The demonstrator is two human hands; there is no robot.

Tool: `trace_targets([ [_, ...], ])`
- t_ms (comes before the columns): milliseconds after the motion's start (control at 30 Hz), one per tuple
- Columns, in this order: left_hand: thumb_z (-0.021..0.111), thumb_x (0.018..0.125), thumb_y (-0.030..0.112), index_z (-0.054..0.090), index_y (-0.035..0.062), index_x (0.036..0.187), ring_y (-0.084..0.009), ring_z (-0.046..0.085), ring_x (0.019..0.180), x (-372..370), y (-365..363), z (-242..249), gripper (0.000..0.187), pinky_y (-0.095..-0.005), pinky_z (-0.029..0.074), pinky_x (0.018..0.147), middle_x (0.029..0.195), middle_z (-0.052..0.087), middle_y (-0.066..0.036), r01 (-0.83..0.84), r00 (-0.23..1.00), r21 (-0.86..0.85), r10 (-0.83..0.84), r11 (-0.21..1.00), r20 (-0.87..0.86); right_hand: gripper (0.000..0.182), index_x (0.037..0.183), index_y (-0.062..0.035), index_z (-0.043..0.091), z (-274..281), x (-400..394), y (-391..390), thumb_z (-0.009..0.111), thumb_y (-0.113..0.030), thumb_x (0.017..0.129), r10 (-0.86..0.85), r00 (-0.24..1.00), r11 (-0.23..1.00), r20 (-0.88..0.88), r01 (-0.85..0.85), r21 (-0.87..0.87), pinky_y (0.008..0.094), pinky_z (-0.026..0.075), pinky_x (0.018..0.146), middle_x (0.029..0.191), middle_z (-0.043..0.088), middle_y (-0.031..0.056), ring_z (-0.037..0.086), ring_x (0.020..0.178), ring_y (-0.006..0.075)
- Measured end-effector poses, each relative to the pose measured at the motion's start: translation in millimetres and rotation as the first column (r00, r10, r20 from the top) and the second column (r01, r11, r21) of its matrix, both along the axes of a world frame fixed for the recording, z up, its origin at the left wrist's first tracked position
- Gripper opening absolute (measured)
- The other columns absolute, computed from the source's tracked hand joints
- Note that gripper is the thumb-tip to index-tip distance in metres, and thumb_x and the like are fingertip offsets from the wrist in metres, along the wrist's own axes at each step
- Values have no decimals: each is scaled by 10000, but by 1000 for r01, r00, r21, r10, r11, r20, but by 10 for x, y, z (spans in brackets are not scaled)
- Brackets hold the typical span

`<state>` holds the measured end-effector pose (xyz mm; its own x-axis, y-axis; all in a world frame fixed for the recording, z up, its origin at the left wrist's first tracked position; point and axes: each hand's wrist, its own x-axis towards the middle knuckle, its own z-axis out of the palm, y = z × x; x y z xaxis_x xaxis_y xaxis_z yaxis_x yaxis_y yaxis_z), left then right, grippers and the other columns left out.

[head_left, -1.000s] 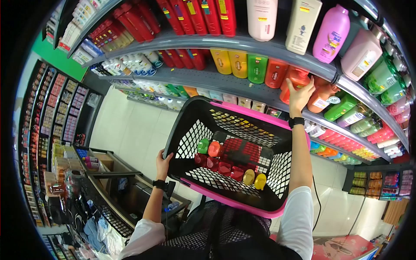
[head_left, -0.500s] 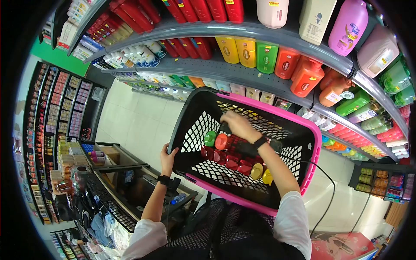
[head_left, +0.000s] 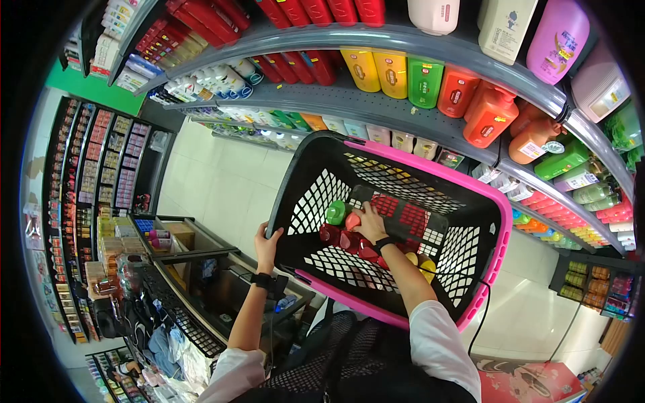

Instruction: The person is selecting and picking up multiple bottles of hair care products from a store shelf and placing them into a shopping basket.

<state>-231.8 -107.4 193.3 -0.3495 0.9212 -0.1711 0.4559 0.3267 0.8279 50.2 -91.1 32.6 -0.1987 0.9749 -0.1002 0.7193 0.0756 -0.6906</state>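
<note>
A deep black plastic basket with a pink rim (head_left: 504,235) stands before a curved dark grey metal shelf (head_left: 403,121). On the shelf, a flat green bottle (head_left: 424,82) and a flat orange bottle (head_left: 459,91) carry small yellow stickers; a rounded purple bottle (head_left: 557,40) has blurred lettering, and none of this writing can be read. Inside, near the basket's left end, an orange-topped bottle (head_left: 353,221) stands beside a green-topped one (head_left: 336,212), behind dark red bottles (head_left: 348,242) along the near edge. The right hand (head_left: 369,221) reaches over the orange top, fingers parted; I cannot tell whether they pinch it. The left hand (head_left: 267,247) grips the left edge, thumb over the rim. Basket floor shows toward the far right corner; pale floor tiles (head_left: 215,171) open beyond the left edge
</note>
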Motion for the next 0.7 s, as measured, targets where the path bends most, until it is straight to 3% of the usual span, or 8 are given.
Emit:
trace_targets([
  [33, 725, 789, 140, 593, -6, 1064, -104, 570, 652, -14, -1, -44, 338, -251, 457, 571, 784, 641, -72, 2, 1000, -14, -2, 1000, -18, 599, 1177, -140, 585, -9, 19, -2, 810, -189, 624, -2, 1000, 1000, -1, 2, -2, 416, 506, 867, 1208, 444, 118, 498, 1106, 343],
  [133, 727, 792, 146, 592, -1, 1070, -105, 569, 656, -35, 0, -42, 342, -248, 452, 567, 782, 636, -68, -2, 1000, -10, 2, 1000, -3, 550, 1159, -133, 598, -126, 35, 62, 789, -143, 644, -244, 962, 969, -125, 236, -69, 430, 509, 848, 1193, 504, 137, 555, 1054, 364],
  [233, 732, 785, 157, 593, 2, 1069, -106, 566, 663, 1, -26, 18, 352, -251, 446, 569, 785, 635, -66, -15, 1000, -5, 15, 1000, 16, 530, 1148, -115, 602, -190, 109, 81, 777, -98, 648, -275, 923, 961, -271, 257, -98, 434, 504, 845, 1158, 542, 151, 579, 1011, 374],
  [367, 741, 772, 172, 596, -1, 1066, -106, 563, 679, -62, -71, -91, 371, -252, 444, 592, 791, 632, -64, -25, 999, -18, 24, 1000, -41, 552, 1127, -92, 619, -386, 282, 73, 807, -77, 608, -283, 926, 957, -251, 256, -133, 421, 503, 836, 1111, 560, 147, 599, 975, 365],
  [533, 740, 772, 172, 598, -3, 1064, -104, 551, 673, -43, -12, -37, 369, -248, 440, 597, 783, 625, -60, -27, 999, -21, 26, 999, -27, 512, 1131, -112, 631, -184, 624, 153, 777, -87, 641, -211, 972, 971, -108, 196, -139, 437, 495, 839, 1131, 549, 146, 582, 1001, 375],
  [633, 738, 773, 171, 599, -3, 1061, -104, 546, 666, -91, 17, -79, 363, -250, 434, 588, 781, 623, -59, -13, 1000, -23, 13, 1000, -11, 479, 1125, -139, 640, -170, 772, 140, 732, -53, 663, -90, 995, 971, -38, 79, -224, 436, 497, 838, 1159, 536, 119, 568, 1042, 356],
  [700, 736, 774, 170, 600, -2, 1057, -105, 546, 665, -88, 31, -97, 359, -251, 432, 584, 781, 624, -60, -13, 1000, -41, 13, 999, 0, 476, 1127, -171, 644, -176, 850, 107, 677, -11, 680, 117, 991, 976, -66, -127, -176, 433, 502, 828, 1188, 517, 89, 549, 1084, 332],
])
